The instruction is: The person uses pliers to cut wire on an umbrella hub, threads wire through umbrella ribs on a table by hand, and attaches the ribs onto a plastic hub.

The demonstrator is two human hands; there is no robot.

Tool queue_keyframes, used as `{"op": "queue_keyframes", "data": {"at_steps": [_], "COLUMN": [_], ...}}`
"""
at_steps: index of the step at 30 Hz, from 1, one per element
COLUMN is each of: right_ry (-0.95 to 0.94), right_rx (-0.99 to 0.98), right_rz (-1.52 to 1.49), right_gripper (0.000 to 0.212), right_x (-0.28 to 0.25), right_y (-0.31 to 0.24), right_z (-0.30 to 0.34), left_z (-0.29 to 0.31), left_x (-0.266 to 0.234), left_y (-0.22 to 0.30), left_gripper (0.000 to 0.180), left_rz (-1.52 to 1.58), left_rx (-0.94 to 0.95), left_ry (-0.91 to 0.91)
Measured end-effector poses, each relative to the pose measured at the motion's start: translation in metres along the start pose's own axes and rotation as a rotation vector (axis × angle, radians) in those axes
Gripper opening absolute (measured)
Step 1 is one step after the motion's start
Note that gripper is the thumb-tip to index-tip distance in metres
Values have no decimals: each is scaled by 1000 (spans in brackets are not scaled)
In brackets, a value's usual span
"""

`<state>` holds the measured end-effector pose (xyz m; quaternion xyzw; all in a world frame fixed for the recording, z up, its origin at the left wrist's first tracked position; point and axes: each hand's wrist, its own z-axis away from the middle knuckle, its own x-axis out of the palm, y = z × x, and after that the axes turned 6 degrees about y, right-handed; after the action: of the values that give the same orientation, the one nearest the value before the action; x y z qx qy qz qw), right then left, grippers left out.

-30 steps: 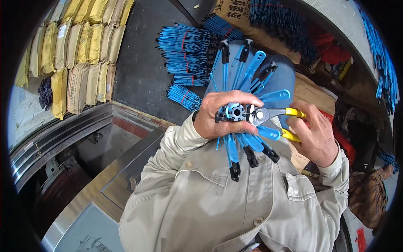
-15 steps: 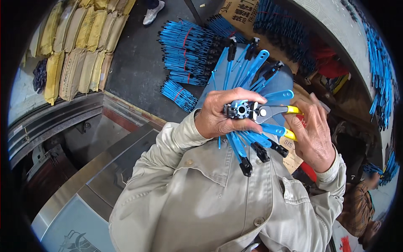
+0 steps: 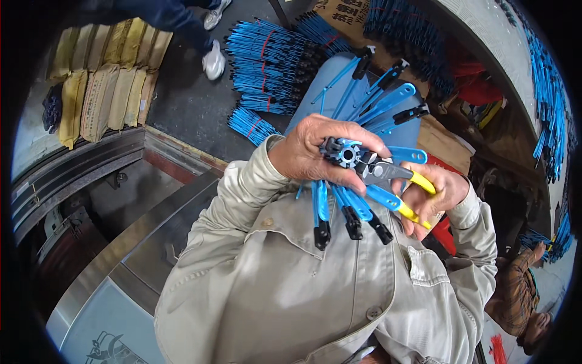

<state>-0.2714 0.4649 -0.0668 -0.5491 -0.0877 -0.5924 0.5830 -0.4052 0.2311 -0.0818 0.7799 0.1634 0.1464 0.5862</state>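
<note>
My left hand (image 3: 309, 142) is wrapped round a blue-and-black frame (image 3: 348, 156), its toothed round hub facing up between thumb and fingers. Blue flat arms with black clip-like ends fan out from the hub, some away from me and some toward my chest. My right hand (image 3: 445, 191) grips a pair of pliers (image 3: 382, 173) by its yellow handles, which are spread apart. The metal jaws lie against the hub's right side, close to my left thumb; what they bite on cannot be made out.
Bundles of blue rods (image 3: 264, 54) tied with red bands lie on the floor ahead. Yellow and brown sacks (image 3: 109, 103) are stacked at the far left. A person's legs (image 3: 188, 24) stand beyond them. Another person (image 3: 515, 291) is at the right, below more blue rods (image 3: 548, 103). A metal-edged counter (image 3: 139, 242) is at my left.
The frame has turned a little in my left hand. The pliers have tilted, their handles dropping toward me, and my right hand has shifted lower left. A person's legs have stepped into view at upper left.
</note>
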Motion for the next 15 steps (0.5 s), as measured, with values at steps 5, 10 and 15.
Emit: {"op": "queue_keyframes", "data": {"at_steps": [5,10,15], "right_ry": [702,959,200], "right_rx": [-623,-655,-203], "right_rz": [1319,1757,508], "right_gripper": [40,61,53], "right_x": [34,37,5], "right_y": [4,16,11], "right_z": [-1,3,21], "left_z": [7,4,0], "left_x": [2,4,2], "left_y": [-2,5,1], "left_gripper": [47,46,45], "left_rz": [-94,-110,-43], "left_rx": [6,-75,-16], "left_ry": [118,153,10]}}
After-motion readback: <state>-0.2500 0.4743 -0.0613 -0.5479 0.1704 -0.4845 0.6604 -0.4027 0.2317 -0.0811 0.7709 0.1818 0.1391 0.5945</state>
